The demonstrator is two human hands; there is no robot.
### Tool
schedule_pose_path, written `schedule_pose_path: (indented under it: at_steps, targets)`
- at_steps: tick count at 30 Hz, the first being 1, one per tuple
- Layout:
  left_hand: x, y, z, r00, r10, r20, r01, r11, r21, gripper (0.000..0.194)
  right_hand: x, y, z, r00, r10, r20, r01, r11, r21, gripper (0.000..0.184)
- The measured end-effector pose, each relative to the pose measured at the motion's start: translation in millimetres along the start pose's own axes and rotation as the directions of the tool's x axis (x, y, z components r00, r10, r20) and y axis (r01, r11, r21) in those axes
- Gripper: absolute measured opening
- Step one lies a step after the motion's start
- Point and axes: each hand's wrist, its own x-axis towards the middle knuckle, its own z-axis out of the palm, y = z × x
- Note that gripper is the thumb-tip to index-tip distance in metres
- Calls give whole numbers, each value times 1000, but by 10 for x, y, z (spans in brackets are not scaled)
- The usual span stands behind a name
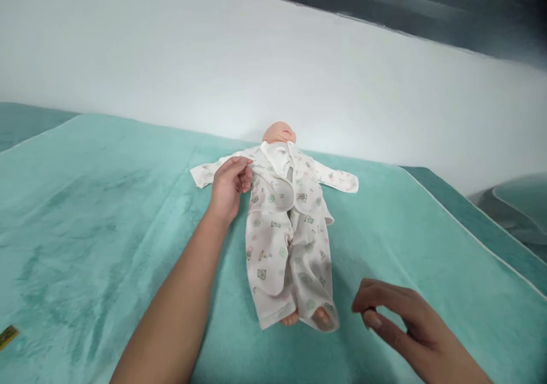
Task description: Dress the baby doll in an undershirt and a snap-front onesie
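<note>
Pajama-clad baby doll is lying lengthwise on the teal blanket, head away, just right of the left hand, fingers curled (can't tell if they're pinching cloth). Right hand's farther off, fingers loosely bent, empty.

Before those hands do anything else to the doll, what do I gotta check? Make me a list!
1. Doll lying on the green blanket: ok.
2. Right hand empty: ok, nothing shows in it.
3. Left hand clear of the shirt: cannot tell; it's right by the chest, maybe touching.
4. Pants on both legs: ok, toes peek from both cuffs.
5. Doll's hands poking out of the sleeves: not ok, neither shows.
</note>
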Motion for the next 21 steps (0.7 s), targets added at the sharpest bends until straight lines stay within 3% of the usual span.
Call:
schedule_pose_path:
  at_steps: [2,4,6,9,12,14,17,21]
  targets:
    - [15,-44,8,991,66,-115,-49,989,143,11,229,6,-48,995,28,-96,-26,999,18,21]
    - [34,-77,19,977,142,-159,-87,947,310,13,596,-3,-68,965,49,-259,-51,999,-1,24]
    - [54,-101,23,973,194,-121,-119,882,456,17,1095,-22,-66,911,59,-408,-90,994,-56,24]
    - [86,-141,6,981,192,-19,-142,785,603,25,1939,-33,-42,840,24,-542,-113,985,-131,27]
    - [114,-190,-38,973,213,88,-210,662,720,31,2589,-15,-11,866,74,-495,-233,935,-266,35]
    - [122,-212,-69,953,254,163,-285,574,768,32,2804,7,8,890,104,-445,-277,897,-344,35]
    - [113,-208,-83,934,267,235,-343,497,797,33,2861,56,26,912,69,-405,-238,893,-382,28]
    - [87,-144,21,954,168,248,-300,534,791,38,2817,153,34,884,53,-465,-165,965,-205,21]
